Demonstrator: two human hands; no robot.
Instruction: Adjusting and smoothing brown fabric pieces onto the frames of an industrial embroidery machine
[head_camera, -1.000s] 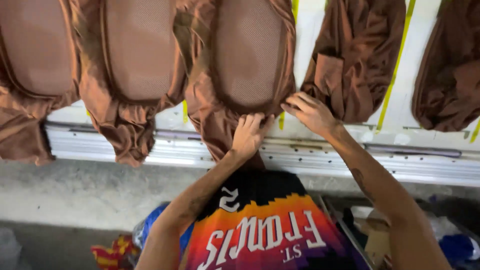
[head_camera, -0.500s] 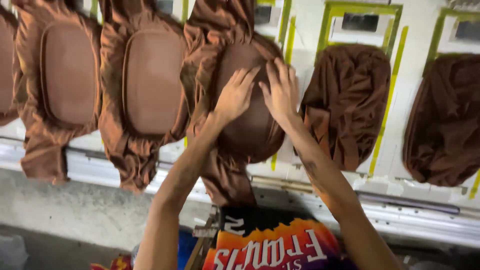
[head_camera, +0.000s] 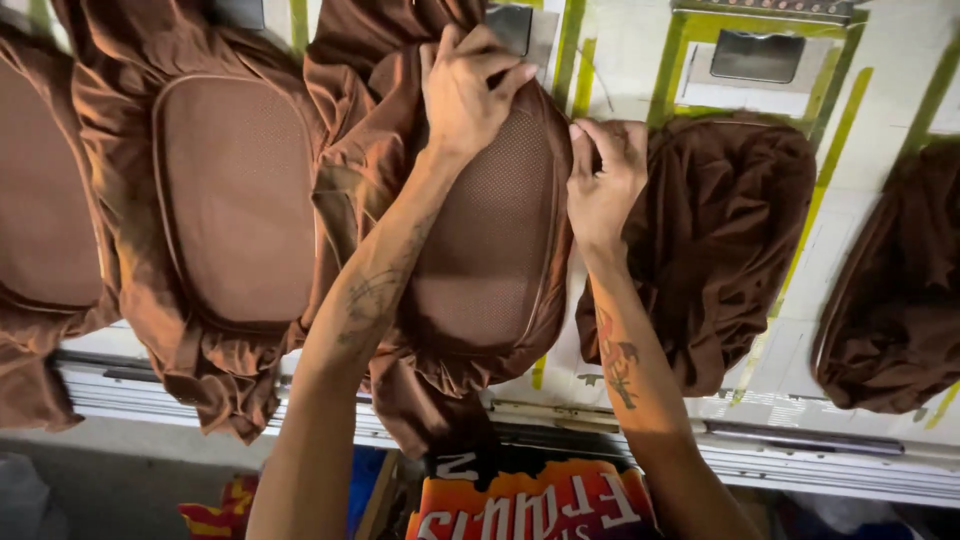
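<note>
Both hands have moved up from the lower edge of the brown mesh-panel garment (head_camera: 490, 250). Left hand (head_camera: 465, 95) now presses its top edge, fingers flat; right hand (head_camera: 603, 185) pinches its right edge. Neighbouring garment (head_camera: 235, 210) lies unmoved. Smoothing appears near its end.

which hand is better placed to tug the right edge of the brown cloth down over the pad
Probably the right hand: it already pinches the brown cloth at the pad's right edge. The left hand lies across the top.
</note>
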